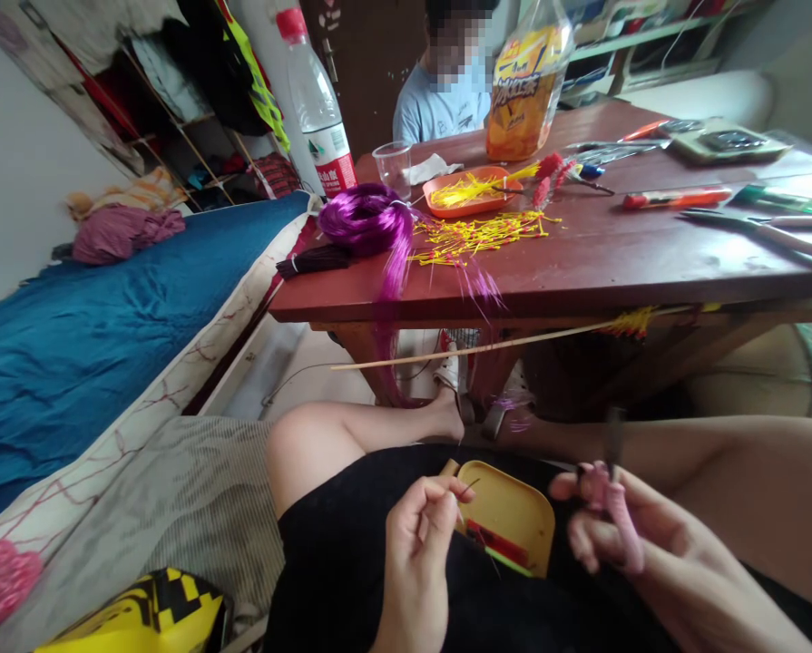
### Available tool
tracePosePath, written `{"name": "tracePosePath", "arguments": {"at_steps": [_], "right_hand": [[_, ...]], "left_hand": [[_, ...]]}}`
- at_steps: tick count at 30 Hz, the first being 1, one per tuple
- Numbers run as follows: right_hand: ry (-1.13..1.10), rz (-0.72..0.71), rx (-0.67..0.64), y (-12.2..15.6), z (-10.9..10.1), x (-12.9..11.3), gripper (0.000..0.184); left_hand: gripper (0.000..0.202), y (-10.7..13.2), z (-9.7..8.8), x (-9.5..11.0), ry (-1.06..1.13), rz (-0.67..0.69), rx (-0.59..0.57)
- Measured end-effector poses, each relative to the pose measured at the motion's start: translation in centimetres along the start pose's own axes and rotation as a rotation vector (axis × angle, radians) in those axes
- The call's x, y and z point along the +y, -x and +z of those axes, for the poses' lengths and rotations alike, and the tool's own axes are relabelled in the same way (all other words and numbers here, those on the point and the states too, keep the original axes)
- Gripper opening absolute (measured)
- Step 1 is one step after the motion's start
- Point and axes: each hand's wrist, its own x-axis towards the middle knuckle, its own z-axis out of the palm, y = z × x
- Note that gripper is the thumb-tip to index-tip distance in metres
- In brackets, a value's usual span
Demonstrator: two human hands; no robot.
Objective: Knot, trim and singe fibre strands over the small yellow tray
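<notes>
Above the lap, my left hand (423, 540) is pinched, with a thin dark strand showing at the fingertips; whether it is wire or thread is too small to tell. Pink-handled scissors (621, 531) hang on my right hand (657, 521), fingers curled around the handles and dark blades pointing up and away. Between both hands a yellow tray (545, 508) rests on the black cloth over my lap. A red item (497, 541) and a light green strip lie in it, partly hidden by my left hand.
On the red-brown table (582, 272) lie a purple thread bundle (365, 218), yellow red-tipped stems (487, 236), an orange dish (439, 206), pliers (766, 231) and bottles. A thin stick (460, 352) juts along the table's front edge. A person (439, 104) sits across; a bed (106, 308) stands left.
</notes>
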Motion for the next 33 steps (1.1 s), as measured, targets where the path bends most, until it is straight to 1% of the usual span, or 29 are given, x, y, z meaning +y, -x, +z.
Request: {"name": "tracePosePath", "arguments": {"at_steps": [2, 4, 5, 7, 8, 9, 11, 12, 13, 14, 17, 18, 19, 21, 23, 26, 30, 33], "right_hand": [[-0.133, -0.018, -0.075, 0.5, 2.7, -0.6, 0.039], [-0.209, -0.051, -0.225, 0.7, 4.7, -0.7, 0.035], [-0.219, -0.072, -0.312, 0.7, 5.4, -0.5, 0.032], [-0.176, -0.122, -0.432, 0.7, 6.0, 0.2, 0.027], [-0.124, -0.147, -0.447, 0.6, 6.0, 0.7, 0.025], [-0.065, -0.167, -0.43, 0.4, 5.9, 1.3, 0.023], [0.028, -0.162, -0.357, -0.1, 5.5, 2.6, 0.023], [0.05, -0.136, -0.323, -0.3, 5.3, 3.2, 0.024], [0.039, -0.114, -0.293, -0.5, 5.1, 3.7, 0.025], [0.004, -0.091, -0.267, -0.7, 5.1, 4.1, 0.027], [-0.175, -0.078, -0.189, -0.8, 5.0, 4.0, 0.032], [-0.231, -0.083, -0.159, -0.8, 5.0, 3.6, 0.033], [-0.274, -0.083, -0.133, -0.6, 5.0, 3.2, 0.034], [-0.316, -0.076, -0.11, -0.3, 4.9, 2.3, 0.031], [-0.337, -0.064, -0.131, -0.1, 4.8, 1.8, 0.027], [-0.369, -0.085, -0.167, -0.1, 4.7, 1.9, 0.028], [-0.382, -0.084, -0.167, -0.4, 4.7, 2.6, 0.028], [-0.411, -0.058, -0.182, -0.4, 4.8, 2.7, 0.024]], "left_hand": [[0.024, 0.1, -0.1, 0.1, -0.192, 0.149, 0.028], [0.023, 0.1, -0.4, 0.3, -0.305, 0.26, 0.045], [0.022, 0.0, -0.6, 0.4, -0.343, 0.286, 0.044], [0.019, -0.2, -1.1, 0.6, -0.422, 0.271, 0.038], [0.018, -0.2, -1.3, 0.7, -0.466, 0.249, 0.039], [0.018, -0.3, -1.5, 0.9, -0.505, 0.233, 0.051], [0.017, -0.2, -1.7, 1.3, -0.523, 0.221, 0.086], [0.017, -0.2, -1.6, 1.5, -0.481, 0.207, 0.091], [0.017, -0.1, -1.5, 1.6, -0.389, 0.171, 0.072], [0.019, -0.1, -1.3, 1.7, -0.249, 0.107, 0.026], [0.027, 0.1, -0.6, 1.4, 0.233, -0.198, -0.181], [0.029, 0.2, -0.4, 1.2, 0.337, -0.291, -0.231], [0.03, 0.2, -0.2, 0.8, 0.391, -0.365, -0.264], [0.031, 0.2, 0.0, -0.1, 0.4, -0.444, -0.288], [0.03, 0.2, 0.1, -0.9, 0.38, -0.469, -0.307], [0.03, 0.3, 0.2, -1.6, 0.396, -0.498, -0.333], [0.03, 0.4, 0.4, -1.9, 0.496, -0.552, -0.373], [0.03, 0.4, 0.5, -1.7, 0.521, -0.547, -0.365]]}}
